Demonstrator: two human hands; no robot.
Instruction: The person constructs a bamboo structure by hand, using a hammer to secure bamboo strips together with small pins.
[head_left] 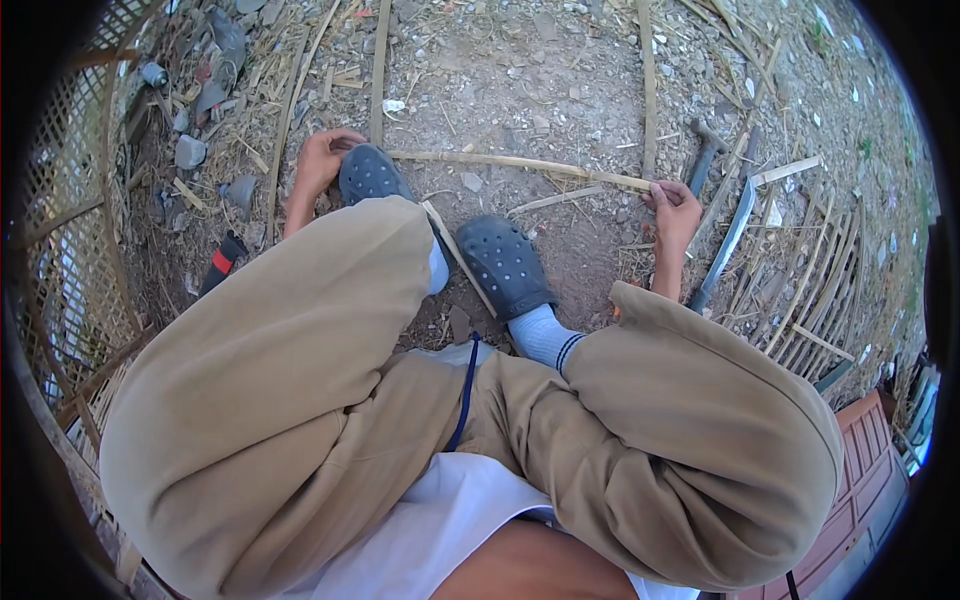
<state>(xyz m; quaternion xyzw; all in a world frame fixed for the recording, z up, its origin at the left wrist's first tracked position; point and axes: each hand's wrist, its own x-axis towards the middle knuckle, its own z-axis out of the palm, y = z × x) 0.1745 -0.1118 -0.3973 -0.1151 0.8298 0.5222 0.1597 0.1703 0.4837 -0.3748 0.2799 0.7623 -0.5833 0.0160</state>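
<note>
A thin bamboo strip (500, 160) lies crosswise in front of my feet, over the near ends of two longer strips, a left one (380, 70) and a right one (648, 90). At its right end, my right hand (675, 212) pinches it between thumb and fingers. My left hand (325, 162) is closed at the other end, its fingertips partly hidden behind the toe of my left dark clog (372, 175). My right clog (503, 265) stands on the dirt, and a flat bamboo piece (462, 258) lies between the clogs.
Beyond my right hand lie a hammer (706, 150) and a long-bladed machete (738, 225). Several bamboo strips (825, 270) are piled at the right, above a red-brown panel (865, 445). Woven lattice (70, 160) stands at the left, near a black item with a red band (222, 262).
</note>
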